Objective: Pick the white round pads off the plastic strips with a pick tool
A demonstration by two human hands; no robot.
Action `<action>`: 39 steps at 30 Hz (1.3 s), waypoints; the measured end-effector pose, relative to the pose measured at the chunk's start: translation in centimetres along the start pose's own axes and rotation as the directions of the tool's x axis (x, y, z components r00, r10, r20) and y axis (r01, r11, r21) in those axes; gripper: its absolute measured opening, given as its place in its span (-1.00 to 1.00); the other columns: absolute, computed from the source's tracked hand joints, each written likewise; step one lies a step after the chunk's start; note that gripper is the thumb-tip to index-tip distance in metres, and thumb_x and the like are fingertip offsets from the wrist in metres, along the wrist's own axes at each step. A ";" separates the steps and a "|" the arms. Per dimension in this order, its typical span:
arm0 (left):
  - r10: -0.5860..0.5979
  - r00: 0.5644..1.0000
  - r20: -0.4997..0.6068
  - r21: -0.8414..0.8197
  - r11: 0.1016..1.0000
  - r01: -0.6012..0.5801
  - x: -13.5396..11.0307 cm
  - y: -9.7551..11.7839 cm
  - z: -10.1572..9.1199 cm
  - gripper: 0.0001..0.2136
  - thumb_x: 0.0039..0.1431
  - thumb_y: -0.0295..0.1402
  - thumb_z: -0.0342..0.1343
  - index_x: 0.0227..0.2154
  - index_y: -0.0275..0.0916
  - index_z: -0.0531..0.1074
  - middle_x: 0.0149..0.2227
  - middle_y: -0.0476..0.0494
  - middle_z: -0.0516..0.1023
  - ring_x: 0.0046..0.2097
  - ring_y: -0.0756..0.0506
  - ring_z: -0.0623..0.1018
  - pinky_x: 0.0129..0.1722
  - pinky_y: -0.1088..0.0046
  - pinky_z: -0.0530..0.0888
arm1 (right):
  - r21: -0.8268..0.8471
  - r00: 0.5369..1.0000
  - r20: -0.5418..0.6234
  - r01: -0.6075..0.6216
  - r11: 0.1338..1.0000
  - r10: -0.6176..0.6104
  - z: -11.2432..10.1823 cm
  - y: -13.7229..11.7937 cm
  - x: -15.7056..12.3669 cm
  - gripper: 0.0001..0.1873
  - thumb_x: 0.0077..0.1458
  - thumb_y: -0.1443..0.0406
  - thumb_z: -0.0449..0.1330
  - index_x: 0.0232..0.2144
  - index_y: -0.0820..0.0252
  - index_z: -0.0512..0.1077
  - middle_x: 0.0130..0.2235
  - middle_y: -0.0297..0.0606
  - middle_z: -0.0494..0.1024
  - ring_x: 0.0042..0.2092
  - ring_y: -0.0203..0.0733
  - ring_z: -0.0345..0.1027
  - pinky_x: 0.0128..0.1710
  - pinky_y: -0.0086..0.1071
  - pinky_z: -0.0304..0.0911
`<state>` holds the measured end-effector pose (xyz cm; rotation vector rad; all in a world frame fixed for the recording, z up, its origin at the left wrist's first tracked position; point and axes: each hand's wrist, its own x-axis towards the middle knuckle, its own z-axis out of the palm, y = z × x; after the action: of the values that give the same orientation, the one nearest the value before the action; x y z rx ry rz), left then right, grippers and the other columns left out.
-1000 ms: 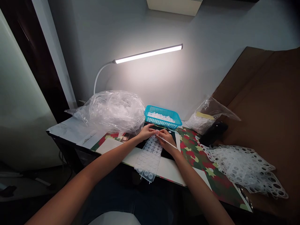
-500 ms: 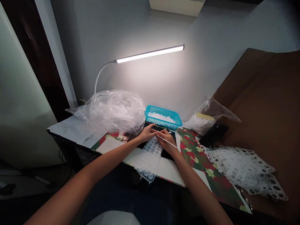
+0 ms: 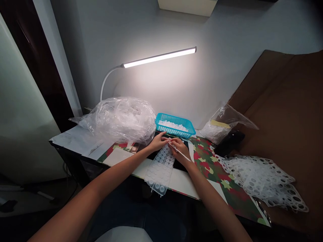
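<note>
My left hand [image 3: 158, 142] and my right hand [image 3: 178, 148] meet fingertip to fingertip over the far end of a translucent plastic tray [image 3: 158, 173] with rows of round cups. A small pale piece shows between the fingertips, too small to name, and the left fingers are pinched at it. In my right hand lies a thin white stick [image 3: 181, 153], slanting back toward the wrist. The tray's near end juts past the table's front edge. Just beyond my hands stands a turquoise basket [image 3: 190, 132] holding many small white round pieces.
A large clear plastic bag [image 3: 121, 121] of white items sits at the left, under a lit lamp [image 3: 161, 57]. To the right are a smaller bag [image 3: 215, 131], a black object [image 3: 230, 143], a pile of perforated white sheets [image 3: 262, 181] and a cardboard sheet [image 3: 282, 111].
The view has shifted slightly. My fingertips have moved a little around the small piece; both hands stay over the tray's far end, and the stick remains in my right hand.
</note>
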<state>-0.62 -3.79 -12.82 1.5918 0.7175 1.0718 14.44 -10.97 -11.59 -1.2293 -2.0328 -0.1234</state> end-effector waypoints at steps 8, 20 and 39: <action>-0.098 0.995 0.025 -0.044 0.994 0.099 0.0 0.0 -0.1 -0.30 -0.10 -0.41 0.30 0.13 -0.39 0.16 -0.26 -0.25 0.57 -0.32 -0.06 0.55 -0.39 0.50 0.41 | -0.015 1.000 -0.012 0.023 1.000 -0.023 -0.3 0.2 0.1 -0.77 0.22 0.29 -0.02 -0.35 0.13 0.43 -0.23 -0.21 0.55 -0.17 -0.12 0.35 -0.16 -0.28 0.28; -0.139 0.990 0.021 0.019 0.990 0.139 -0.6 0.8 0.2 -0.59 -0.14 -0.50 0.29 -0.17 -0.38 0.33 -0.58 0.10 0.41 -0.57 0.10 0.37 -0.56 0.62 0.25 | 0.029 0.959 -0.248 -0.134 0.991 0.137 -0.7 1.5 0.4 -0.76 0.19 0.27 -0.02 -0.45 0.15 0.39 -0.36 -0.21 0.53 -0.29 -0.11 0.34 -0.26 -0.27 0.24; -0.173 0.952 0.254 -0.007 0.983 0.181 -0.7 1.2 0.1 -0.73 -0.25 -0.30 0.31 -0.45 -0.37 0.52 -0.55 -0.01 0.47 -0.52 0.07 0.36 -0.52 0.58 0.22 | 0.139 0.938 -0.282 -0.167 0.976 0.201 -1.8 0.5 0.6 -0.76 0.16 0.22 0.01 -0.46 0.12 0.39 -0.31 -0.21 0.56 -0.26 -0.13 0.38 -0.23 -0.29 0.27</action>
<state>-0.90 -4.81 -11.88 1.5703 0.6538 0.7297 15.67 -11.01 -10.07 -1.2433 -1.6380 -0.0937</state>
